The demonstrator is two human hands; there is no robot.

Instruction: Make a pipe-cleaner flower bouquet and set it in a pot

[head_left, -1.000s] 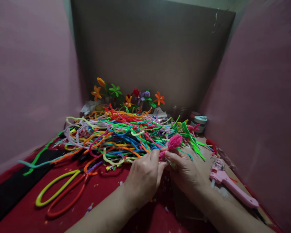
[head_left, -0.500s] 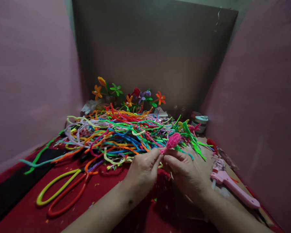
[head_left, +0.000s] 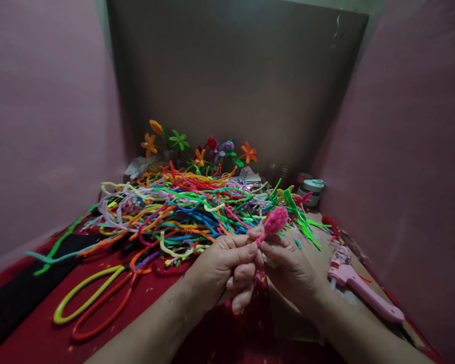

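my left hand (head_left: 233,268) and right hand (head_left: 293,265) pinch the base of a pink bud (head_left: 276,220), its head already shaped; i see no leaves on it yet.

Surface under red cloth (head_left: 155,285), on it a big heap of colourful fuzzy stems (head_left: 197,217), scissors (head_left: 132,277), black strip (head_left: 18,298), cardboard (head_left: 290,318).

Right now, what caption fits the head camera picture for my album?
Left hand and right hand hold a fuzzy pink bud before a colourful heap of pipe cleaners.
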